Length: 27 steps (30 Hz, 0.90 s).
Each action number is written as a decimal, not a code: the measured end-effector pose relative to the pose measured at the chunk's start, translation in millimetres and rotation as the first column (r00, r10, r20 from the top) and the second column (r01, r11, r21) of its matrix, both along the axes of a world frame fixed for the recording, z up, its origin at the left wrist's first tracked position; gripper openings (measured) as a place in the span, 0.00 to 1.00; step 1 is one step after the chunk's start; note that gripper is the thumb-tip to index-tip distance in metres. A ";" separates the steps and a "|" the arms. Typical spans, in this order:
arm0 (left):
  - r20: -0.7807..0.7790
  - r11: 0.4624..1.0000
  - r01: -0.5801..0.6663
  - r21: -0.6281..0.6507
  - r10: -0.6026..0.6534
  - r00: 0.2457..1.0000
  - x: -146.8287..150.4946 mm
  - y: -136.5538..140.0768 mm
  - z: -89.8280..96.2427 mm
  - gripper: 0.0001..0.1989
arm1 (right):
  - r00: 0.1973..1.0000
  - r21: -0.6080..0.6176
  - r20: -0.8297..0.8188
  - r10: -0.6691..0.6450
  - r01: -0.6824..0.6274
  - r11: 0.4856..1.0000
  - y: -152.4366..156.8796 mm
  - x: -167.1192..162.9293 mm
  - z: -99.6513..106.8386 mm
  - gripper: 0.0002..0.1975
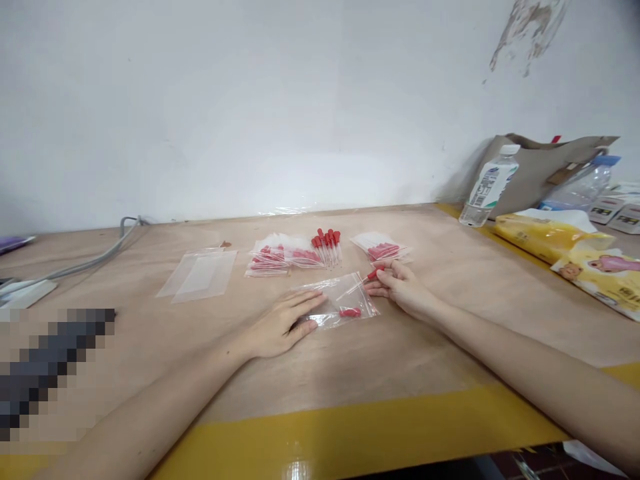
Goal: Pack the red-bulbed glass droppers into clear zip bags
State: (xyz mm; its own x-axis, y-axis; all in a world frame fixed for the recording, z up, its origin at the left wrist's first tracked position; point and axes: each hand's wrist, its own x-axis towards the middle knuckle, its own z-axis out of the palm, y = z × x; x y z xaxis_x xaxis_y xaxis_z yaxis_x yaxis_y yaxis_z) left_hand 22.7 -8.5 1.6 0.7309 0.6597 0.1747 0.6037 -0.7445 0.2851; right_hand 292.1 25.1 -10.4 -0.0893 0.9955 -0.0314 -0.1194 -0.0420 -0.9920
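Observation:
A clear zip bag [330, 293] lies flat on the table with a red-handled piece [350, 312] inside it. My left hand [285, 323] rests flat on the bag's left end, fingers stretched out and thumb apart. At the bag's right end, my right hand [400, 287] pinches a small red-handled screwdriver [373, 273] by its handle. The thin pale shaft points left, over or inside the bag's mouth; which of the two I cannot tell. Behind the bag stands a bunch of similar red-handled screwdrivers [327, 241], with their handles pointing away from me.
Filled bags with red handles [283, 257] lie behind my left hand, and another filled stack [383, 248] sits farther right. Flat clear bags [205, 275] are at left, near a grey cable [107, 252]. A water bottle [490, 187] and a yellow tissue pack [555, 240] stand right.

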 end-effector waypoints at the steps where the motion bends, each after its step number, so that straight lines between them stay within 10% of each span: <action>1: 0.008 1.000 0.006 0.003 -0.006 1.000 -0.1 0.2 -0.2 0.23 | 0.998 0.014 0.051 0.043 -0.044 0.999 -1.0 4.8 1.3 0.11; 10: 0.002 1.000 0.020 0.012 -0.020 1.000 0.2 0.4 0.5 0.23 | 0.679 0.307 0.731 0.074 -0.423 0.852 3.3 31.5 6.9 0.11; 15: 0.006 0.999 0.020 0.025 -0.021 1.000 0.6 1.1 -0.6 0.23 | 0.734 0.305 0.656 0.179 -0.474 0.826 -0.3 14.1 2.8 0.11; 21: 0.016 0.999 0.032 0.025 -0.032 0.999 1.3 1.0 -1.0 0.22 | 0.857 0.181 0.438 0.270 -0.378 0.908 -3.8 -0.7 2.6 0.11; 27: 0.014 0.999 0.021 0.034 -0.021 1.000 1.5 0.8 -1.0 0.22 | 0.792 0.256 0.590 0.158 -0.368 0.894 -4.7 1.0 1.4 0.08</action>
